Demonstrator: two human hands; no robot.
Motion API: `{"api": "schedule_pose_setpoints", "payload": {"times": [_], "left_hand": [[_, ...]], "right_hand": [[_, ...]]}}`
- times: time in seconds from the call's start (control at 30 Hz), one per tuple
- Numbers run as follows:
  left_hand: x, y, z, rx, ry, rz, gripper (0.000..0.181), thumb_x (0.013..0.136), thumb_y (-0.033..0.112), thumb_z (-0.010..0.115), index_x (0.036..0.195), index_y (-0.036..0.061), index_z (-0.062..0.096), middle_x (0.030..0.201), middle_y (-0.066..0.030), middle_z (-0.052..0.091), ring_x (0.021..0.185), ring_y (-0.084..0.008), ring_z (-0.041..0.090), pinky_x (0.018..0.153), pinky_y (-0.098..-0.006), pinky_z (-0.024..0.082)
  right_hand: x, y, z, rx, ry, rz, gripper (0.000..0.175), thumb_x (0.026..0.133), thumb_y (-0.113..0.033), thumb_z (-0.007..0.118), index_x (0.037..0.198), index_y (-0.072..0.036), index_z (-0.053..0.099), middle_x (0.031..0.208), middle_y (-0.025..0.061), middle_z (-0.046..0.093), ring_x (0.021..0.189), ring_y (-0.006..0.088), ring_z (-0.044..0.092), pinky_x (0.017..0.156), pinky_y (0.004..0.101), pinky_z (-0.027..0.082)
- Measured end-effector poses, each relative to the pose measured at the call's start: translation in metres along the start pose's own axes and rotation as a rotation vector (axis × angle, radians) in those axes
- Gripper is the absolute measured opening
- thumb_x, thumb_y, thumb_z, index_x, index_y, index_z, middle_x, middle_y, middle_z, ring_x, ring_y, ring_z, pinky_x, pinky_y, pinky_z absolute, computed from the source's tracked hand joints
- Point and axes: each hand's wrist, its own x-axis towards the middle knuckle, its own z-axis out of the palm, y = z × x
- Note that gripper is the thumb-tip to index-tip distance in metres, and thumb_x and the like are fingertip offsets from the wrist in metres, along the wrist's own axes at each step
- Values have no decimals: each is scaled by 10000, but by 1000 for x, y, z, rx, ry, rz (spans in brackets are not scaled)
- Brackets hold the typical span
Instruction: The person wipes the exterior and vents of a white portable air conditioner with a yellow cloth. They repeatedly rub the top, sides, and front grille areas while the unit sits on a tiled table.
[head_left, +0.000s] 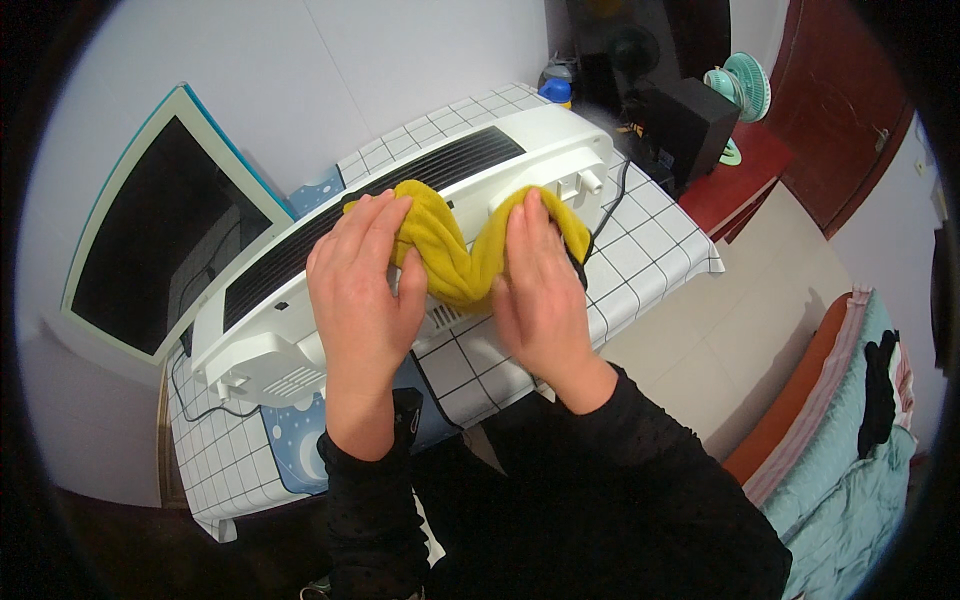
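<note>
A yellow cloth (450, 262) with a dark edge is bunched between my two hands. My left hand (364, 281) holds its left end, fingers laid over the fabric and thumb along its near side. The right end is under the fingers of my right hand (540, 292), whose thumb side is slightly blurred. Beneath the cloth lies a long white appliance (559, 131) with black slatted grilles, vent slots and moulded feet or brackets at both ends. Its middle is partly hidden by the cloth and my hands.
A checked tablecloth (645, 232) and a blue patterned mat (289, 442) cover the table. Left stands a monitor (169, 240). Black cords (619, 195) run beside the appliance. Beyond are a black box (686, 124), a mint fan (746, 86) and a red cabinet (739, 180). A bed (832, 450) stands right.
</note>
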Motion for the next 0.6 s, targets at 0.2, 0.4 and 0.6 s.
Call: {"api": "schedule_pose_setpoints", "payload": {"times": [0.2, 0.4, 0.6], "left_hand": [[0, -1, 0, -11, -2, -2, 489, 829, 52, 737, 1317, 79, 722, 1362, -147, 723, 1285, -354, 669, 1089, -483, 479], [0, -2, 2, -15, 15, 15, 488, 819, 48, 742, 1306, 73, 726, 1345, -145, 730, 1270, -355, 679, 1073, -484, 489], [1, -3, -1, -17, 17, 27, 466, 824, 43, 748, 1290, 64, 731, 1320, -152, 738, 1245, -362, 689, 1054, -487, 501]], "right_hand": [[10, -7, 8, -23, 72, 119, 758, 896, 85, 626, 1607, 111, 366, 1625, 426, 375, 1483, 563, 453, 1210, 527, 442], [-13, -19, 20, 65, -10, -14, 694, 860, 81, 623, 1533, 100, 459, 1556, 366, 495, 1381, 524, 559, 1188, 545, 447], [8, -17, 6, -56, 9, -18, 592, 876, 49, 669, 1457, 100, 573, 1497, 313, 593, 1336, 463, 627, 1094, 501, 529]]}}
